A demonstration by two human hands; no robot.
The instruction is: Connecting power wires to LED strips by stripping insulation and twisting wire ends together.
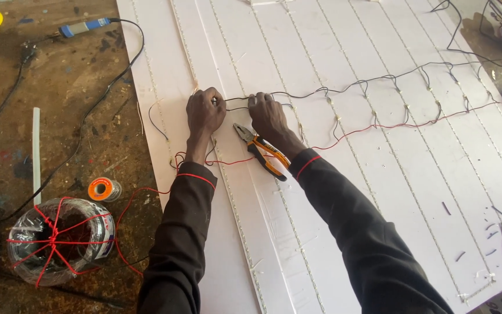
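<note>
Both hands work a black wire at the centre of a white panel.
Left hand (204,111) and right hand (267,116) each pinch the black wire (236,99); orange-handled pliers (261,150) lie just below, a solder spool (104,189) at lower left.

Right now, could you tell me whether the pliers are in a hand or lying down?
Lying down: the pliers rest on the white board, under the right wrist, in neither hand.
</note>
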